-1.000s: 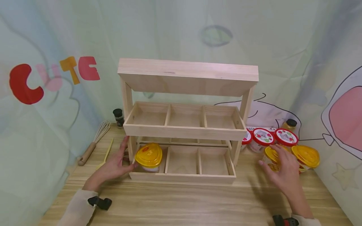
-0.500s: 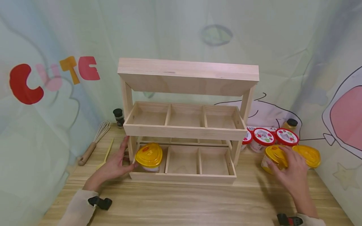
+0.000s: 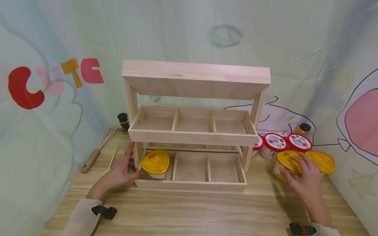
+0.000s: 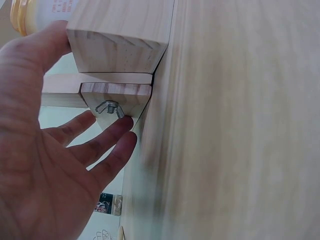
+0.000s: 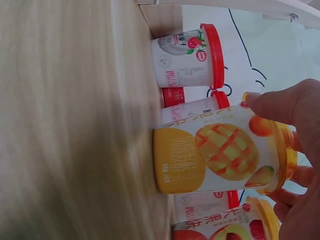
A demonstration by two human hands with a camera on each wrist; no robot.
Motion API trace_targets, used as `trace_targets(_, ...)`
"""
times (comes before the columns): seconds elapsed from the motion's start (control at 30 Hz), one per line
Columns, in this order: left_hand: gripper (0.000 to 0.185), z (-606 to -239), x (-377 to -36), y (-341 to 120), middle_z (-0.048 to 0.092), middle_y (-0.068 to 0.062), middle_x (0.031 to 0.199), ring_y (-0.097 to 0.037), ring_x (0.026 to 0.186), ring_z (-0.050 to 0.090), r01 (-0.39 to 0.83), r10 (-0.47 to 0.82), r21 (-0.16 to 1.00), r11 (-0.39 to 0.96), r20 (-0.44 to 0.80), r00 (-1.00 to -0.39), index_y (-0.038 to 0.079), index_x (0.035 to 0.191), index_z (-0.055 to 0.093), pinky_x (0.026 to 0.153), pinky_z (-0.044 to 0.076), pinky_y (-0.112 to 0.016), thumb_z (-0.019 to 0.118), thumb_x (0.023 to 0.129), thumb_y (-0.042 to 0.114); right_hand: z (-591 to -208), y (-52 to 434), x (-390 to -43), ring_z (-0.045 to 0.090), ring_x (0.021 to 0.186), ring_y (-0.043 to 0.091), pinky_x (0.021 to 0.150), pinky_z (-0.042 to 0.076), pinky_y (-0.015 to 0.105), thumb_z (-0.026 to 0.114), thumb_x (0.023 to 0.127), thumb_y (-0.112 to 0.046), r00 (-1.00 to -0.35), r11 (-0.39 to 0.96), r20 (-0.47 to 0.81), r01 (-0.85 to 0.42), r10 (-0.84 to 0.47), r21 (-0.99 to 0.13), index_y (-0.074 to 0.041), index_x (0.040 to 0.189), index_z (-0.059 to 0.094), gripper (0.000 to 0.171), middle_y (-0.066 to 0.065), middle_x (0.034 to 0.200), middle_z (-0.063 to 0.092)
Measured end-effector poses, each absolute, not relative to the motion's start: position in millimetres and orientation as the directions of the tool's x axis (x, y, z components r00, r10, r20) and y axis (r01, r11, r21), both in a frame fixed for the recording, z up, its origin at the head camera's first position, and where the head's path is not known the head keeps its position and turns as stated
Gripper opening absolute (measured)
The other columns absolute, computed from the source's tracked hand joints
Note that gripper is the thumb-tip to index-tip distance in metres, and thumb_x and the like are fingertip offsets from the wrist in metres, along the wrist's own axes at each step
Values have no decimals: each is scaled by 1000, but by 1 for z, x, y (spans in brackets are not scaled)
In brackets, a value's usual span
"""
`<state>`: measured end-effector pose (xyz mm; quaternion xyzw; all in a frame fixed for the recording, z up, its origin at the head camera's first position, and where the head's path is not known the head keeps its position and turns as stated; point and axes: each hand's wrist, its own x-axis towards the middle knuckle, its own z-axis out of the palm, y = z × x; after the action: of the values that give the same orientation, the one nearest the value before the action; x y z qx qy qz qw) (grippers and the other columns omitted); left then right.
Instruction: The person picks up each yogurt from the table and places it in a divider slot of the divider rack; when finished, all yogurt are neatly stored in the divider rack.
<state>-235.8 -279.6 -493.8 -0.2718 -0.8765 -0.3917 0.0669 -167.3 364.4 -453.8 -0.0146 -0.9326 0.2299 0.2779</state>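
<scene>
Right hand [image 3: 307,182]: thumb and fingers set about the lid of the mango cup [image 5: 215,157] — grip holding.
Mango cup: right of the wooden rack [image 3: 193,138], in front of the red-lidded cups [image 3: 275,144]; second yellow-lidded cup [image 3: 323,163] just beside it.
Left hand [image 3: 119,170]: fingers spread wide — thumb against the lower tray [image 3: 192,186], fingertips near the wing nut [image 4: 111,107].
Lower tray, left compartment: one yellow-lidded tub [image 3: 155,162].

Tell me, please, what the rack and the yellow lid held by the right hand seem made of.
Rack: pale wood, matte and apparently unpainted; grain lines are visible, though a clear coat is possible.
Yellow lid: probably plastic, smooth and slightly glossy, judging by soft highlights.
</scene>
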Motion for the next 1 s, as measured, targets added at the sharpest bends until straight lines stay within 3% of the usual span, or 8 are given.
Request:
trace_targets(0.3,132,-492,-234,-279,26,-46,163,-55,117,69,572,444,639,514,373,-815,19,170,-16,87,66,-37,85,87,5,-460,362,-167,37,141,61,120,24,82,81,86,3,-826,867,537,-132,172,-481,5,130,64,48,33,160,44)
trace_targets(1.0,130,-492,-235,-279,26,-45,163,-55,116,70,576,448,645,502,376,-811,19,170,-16,87,67,-34,84,88,4,-455,358,-166,41,143,56,123,28,78,81,87,4,-818,856,528,-90,228,-509,6,128,67,43,30,159,49)
